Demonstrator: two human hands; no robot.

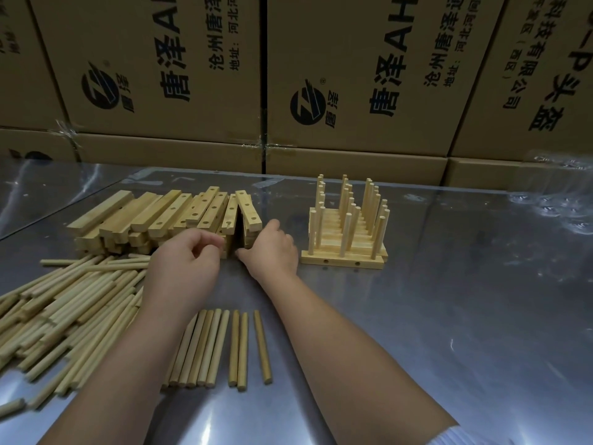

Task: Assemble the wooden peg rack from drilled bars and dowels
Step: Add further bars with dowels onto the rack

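Worker's right hand [272, 252] reaches to near end of stack of pale drilled wooden bars [179, 216], far left on shiny metal counter [465, 316]. Its fingers touch stack, thumb spread; cannot tell whether bar is gripped. Beside it hovers left hand [189, 264], fingers loosely curled, apparently empty. Near centre, row of pale round dowels [218, 345] lies parallel, likely counted out for next rack. Finished peg racks [346, 239] parked right, clear of stock; loose dowel heap [64, 316] near left.
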